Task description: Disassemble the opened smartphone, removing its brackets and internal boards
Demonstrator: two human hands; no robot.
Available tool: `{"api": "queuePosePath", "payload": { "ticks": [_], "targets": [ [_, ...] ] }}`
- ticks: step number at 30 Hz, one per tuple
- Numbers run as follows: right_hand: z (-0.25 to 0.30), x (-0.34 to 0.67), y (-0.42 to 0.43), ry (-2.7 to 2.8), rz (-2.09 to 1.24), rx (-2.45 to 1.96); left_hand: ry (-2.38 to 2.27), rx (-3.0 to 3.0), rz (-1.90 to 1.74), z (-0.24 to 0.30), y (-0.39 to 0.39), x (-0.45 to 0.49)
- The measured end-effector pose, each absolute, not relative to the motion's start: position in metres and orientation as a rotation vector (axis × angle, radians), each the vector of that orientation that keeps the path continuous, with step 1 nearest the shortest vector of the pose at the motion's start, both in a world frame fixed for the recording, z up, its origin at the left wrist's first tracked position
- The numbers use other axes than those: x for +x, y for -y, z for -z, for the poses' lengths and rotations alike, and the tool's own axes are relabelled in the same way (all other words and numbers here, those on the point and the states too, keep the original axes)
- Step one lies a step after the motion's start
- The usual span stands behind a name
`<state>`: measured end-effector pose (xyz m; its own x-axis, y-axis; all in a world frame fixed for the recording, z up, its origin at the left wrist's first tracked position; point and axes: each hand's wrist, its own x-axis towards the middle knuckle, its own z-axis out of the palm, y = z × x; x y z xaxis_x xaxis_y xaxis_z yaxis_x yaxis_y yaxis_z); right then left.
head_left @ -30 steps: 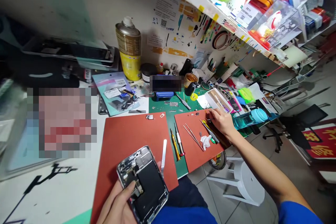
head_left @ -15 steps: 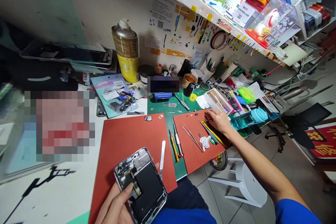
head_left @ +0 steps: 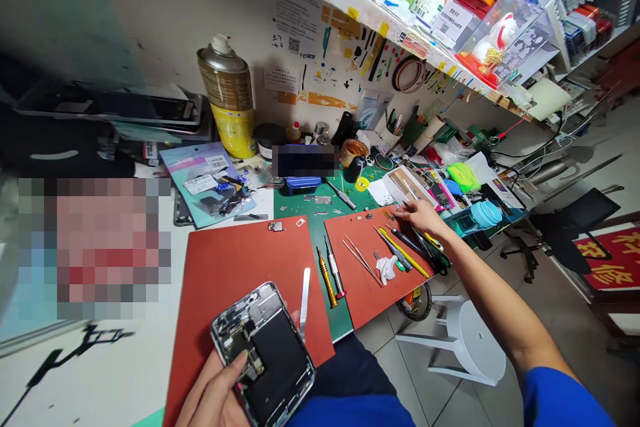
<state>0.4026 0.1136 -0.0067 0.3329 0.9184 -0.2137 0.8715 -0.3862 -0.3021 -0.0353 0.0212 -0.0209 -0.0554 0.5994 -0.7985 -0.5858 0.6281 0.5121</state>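
Note:
My left hand (head_left: 217, 393) grips an opened phone (head_left: 263, 353), its black battery and boards showing, over the near edge of a large red mat (head_left: 240, 267). My right hand (head_left: 421, 215) reaches out to the far corner of a smaller red mat (head_left: 367, 263), fingertips pinched among small dark tools there; what they pinch is too small to name. Behind the hand lie a yellow-handled tool (head_left: 404, 253) and black tools (head_left: 423, 245). Tweezers (head_left: 361, 260), two screwdrivers (head_left: 330, 270) and a flat metal spudger (head_left: 304, 293) lie between my hands.
A green cutting mat (head_left: 320, 213) lies under the red mats. A gold and yellow spray can (head_left: 227, 97), a blue parts bag (head_left: 205, 183), a teal water bottle (head_left: 473, 217) and cluttered tools fill the back. A white stool (head_left: 473, 340) stands below the bench edge.
My right hand has slid a little further toward the mat's far corner, uncovering the yellow and black tools. The view has shifted slightly; the phone stays in my left hand.

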Motion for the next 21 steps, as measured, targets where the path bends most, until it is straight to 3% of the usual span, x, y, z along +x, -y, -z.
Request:
{"api": "queuePosePath", "payload": {
  "ticks": [12,21],
  "targets": [
    [-0.036,0.360,-0.110,1.116,-1.028,-2.098,-1.055,-0.031,-1.047,0.033,-0.011,-0.038],
    [-0.028,0.173,-0.118,0.831,-1.454,-1.596,-0.866,0.007,-1.095,0.040,-0.005,-0.043]
  ]
}}
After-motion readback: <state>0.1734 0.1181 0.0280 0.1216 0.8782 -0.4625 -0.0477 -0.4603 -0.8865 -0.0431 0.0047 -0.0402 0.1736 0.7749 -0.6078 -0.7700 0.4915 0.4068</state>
